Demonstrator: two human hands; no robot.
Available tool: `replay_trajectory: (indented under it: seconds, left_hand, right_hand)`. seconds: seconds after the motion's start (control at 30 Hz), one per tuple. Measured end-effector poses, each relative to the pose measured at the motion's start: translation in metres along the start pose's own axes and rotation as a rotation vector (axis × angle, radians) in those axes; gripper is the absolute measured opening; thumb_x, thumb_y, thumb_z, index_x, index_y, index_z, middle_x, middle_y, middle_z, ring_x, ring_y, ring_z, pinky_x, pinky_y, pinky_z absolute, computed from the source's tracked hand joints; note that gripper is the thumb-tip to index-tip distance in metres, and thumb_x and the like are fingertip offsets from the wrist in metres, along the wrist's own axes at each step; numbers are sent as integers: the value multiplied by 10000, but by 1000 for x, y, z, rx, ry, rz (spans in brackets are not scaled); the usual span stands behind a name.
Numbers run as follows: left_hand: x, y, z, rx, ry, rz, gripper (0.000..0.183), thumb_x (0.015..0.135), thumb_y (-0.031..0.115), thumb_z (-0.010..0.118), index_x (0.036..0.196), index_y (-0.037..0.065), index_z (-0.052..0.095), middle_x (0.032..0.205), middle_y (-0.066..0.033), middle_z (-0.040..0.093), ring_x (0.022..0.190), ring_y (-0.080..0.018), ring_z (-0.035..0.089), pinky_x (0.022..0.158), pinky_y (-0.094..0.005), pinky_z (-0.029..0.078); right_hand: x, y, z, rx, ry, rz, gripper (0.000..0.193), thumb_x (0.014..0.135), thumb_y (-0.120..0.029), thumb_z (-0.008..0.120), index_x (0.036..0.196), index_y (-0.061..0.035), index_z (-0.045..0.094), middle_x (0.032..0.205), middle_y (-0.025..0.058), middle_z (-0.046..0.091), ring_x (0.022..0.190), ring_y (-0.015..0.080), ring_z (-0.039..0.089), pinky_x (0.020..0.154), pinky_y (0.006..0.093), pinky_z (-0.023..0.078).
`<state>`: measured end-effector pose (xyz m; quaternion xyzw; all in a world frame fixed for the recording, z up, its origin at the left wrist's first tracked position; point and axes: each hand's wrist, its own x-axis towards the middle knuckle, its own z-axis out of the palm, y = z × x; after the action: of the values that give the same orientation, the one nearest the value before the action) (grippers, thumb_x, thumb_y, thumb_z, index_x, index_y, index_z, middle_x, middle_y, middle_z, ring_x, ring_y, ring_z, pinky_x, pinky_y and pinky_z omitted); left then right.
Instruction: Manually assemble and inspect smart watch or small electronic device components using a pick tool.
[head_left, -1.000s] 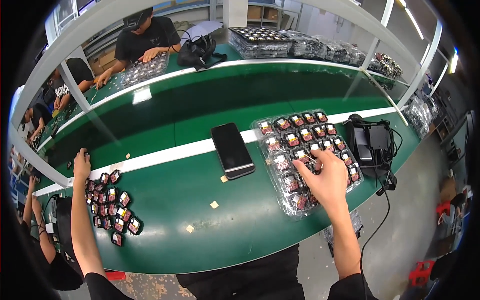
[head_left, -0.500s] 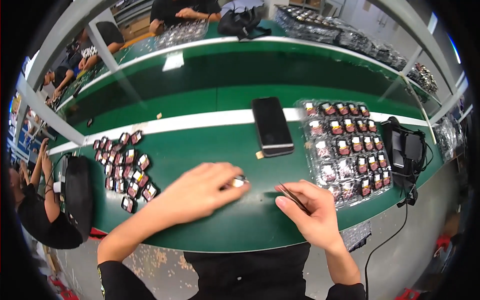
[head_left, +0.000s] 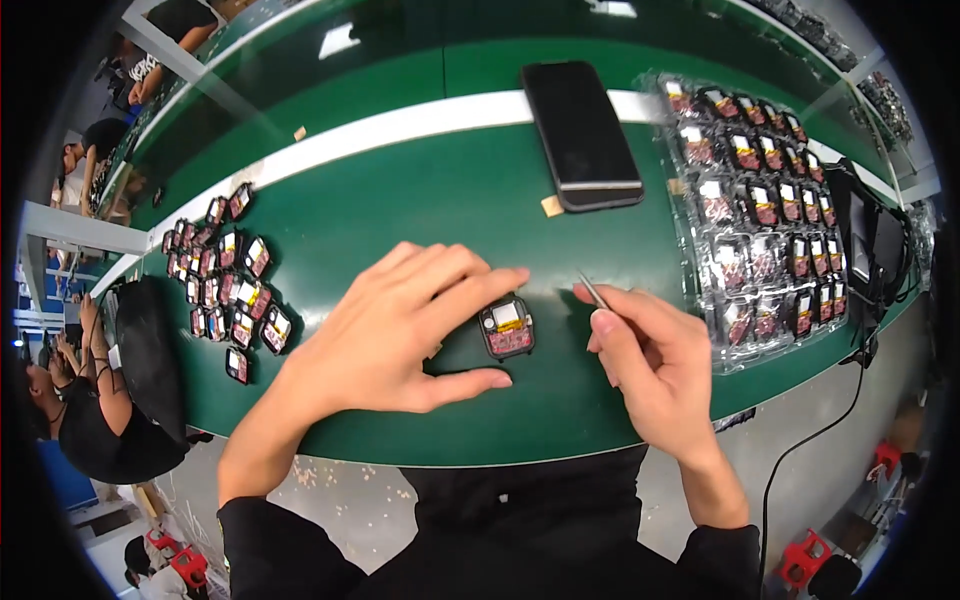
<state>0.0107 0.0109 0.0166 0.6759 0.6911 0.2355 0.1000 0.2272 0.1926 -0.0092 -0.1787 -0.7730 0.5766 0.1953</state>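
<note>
Now that the small black square case with white, yellow and pink parts inside lies on the shiny green table: I can see its inside facing up; half a second ago, the fingers hid most of it.
Left hand: it has let go. Thumb and pointing finger stand wide, with the case between them. I cannot tell if the finger brushes the top edge.
Right hand: it pinches a thin, pointed silver metal tool, just as it did half a second ago. The tip is near the case but not on it.
Pile: loose black square cases sit left of the left hand, which was up there a second ago.
Tray: a clear plastic tray with rows of cases sits past the right hand, which has come away from it.
Work: I think this one case has its turn now, bare and within the tool's reach.
</note>
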Motion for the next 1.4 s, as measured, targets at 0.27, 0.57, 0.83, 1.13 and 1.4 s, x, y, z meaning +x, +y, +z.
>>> replay_trajectory:
  seconds: [0.27,0.57,0.83,1.13,1.4]
  left_hand:
    - [-4,-14,9,-64,6,8,619,786,333,951,1321,68,788,1098,-29,687,951,-228,665,873,-368,470]
    - [-3,0,15,-196,33,-18,593,752,319,982,1242,42,797,1135,-93,780,954,-254,719,798,-346,487]
    - [-3,-5,18,-195,19,-12,656,680,365,1005,1207,24,814,1015,-93,793,862,-243,714,793,-353,465]
    - [-1,-3,15,-200,13,-41,668,664,365,1012,1191,-2,829,945,-73,777,774,-201,655,683,-316,442]
    - [-2,-2,18,-187,42,-50,684,652,382,1022,1197,12,836,884,-41,727,717,-163,579,612,-297,419]
  right_hand:
    - [-2,-4,2,6,7,22,216,1015,25,764,1222,53,819,763,74,724,566,71,621,505,230,435]
    - [-4,4,-2,1,13,-151,119,877,84,840,991,54,825,639,23,647,514,40,540,477,233,362]
    - [0,4,4,-172,-17,-172,96,846,92,828,881,21,773,610,17,606,458,63,491,446,258,329]
    - [-1,0,7,-218,-25,-154,88,853,93,833,926,53,803,684,48,699,512,39,539,479,219,336]
    - [-2,1,7,-209,-4,-150,109,846,85,848,942,47,813,676,36,683,507,37,531,476,224,335]
